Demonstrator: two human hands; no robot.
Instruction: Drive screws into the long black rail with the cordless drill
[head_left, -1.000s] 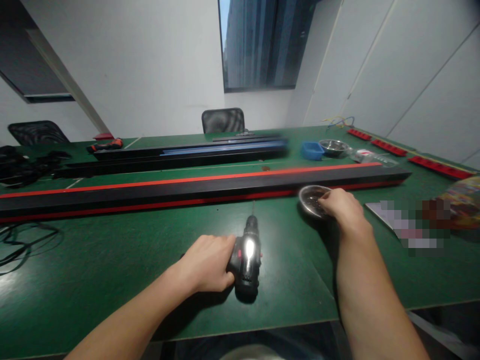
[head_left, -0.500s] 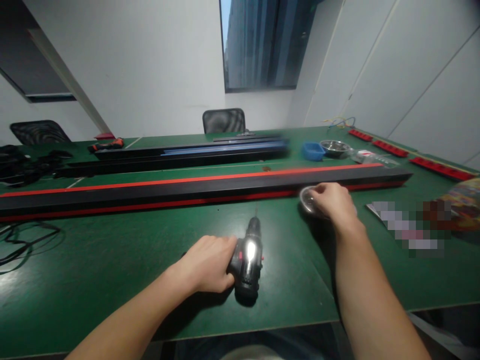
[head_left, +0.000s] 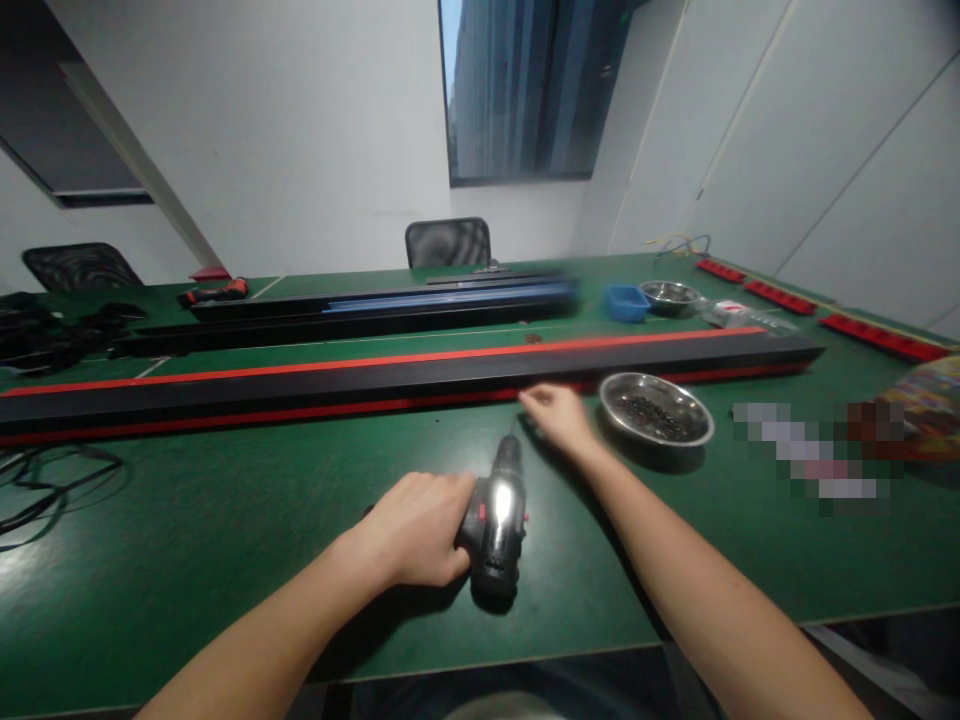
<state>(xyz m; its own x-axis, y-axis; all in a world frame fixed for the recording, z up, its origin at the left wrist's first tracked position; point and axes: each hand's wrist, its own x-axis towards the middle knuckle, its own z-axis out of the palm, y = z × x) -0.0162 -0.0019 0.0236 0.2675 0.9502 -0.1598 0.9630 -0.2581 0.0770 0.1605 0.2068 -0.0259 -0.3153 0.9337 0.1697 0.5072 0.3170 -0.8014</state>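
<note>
My left hand (head_left: 424,525) is wrapped round the handle of a black and silver power drill (head_left: 501,520), which lies on its side on the green table with its bit pointing away from me. At the tip of that bit is my right hand (head_left: 556,412), fingers pinched together; whatever they hold is too small to make out. A long black bar with red edges (head_left: 375,382) lies across the table just beyond both hands. To the right of my right hand sits a shallow metal bowl (head_left: 703,432) with many small dark pieces, probably screws, in it.
Behind the bar lie more dark long profiles (head_left: 300,328), a blue tray (head_left: 627,303) and a second metal bowl (head_left: 670,296). Black cables (head_left: 60,485) lie at the left. A colourful bag (head_left: 926,405) and red strips (head_left: 881,336) are at the right.
My right hand has come out of the metal bowl and moved left to the tip of the drill bit. My left hand and the drill have stayed in place.
</note>
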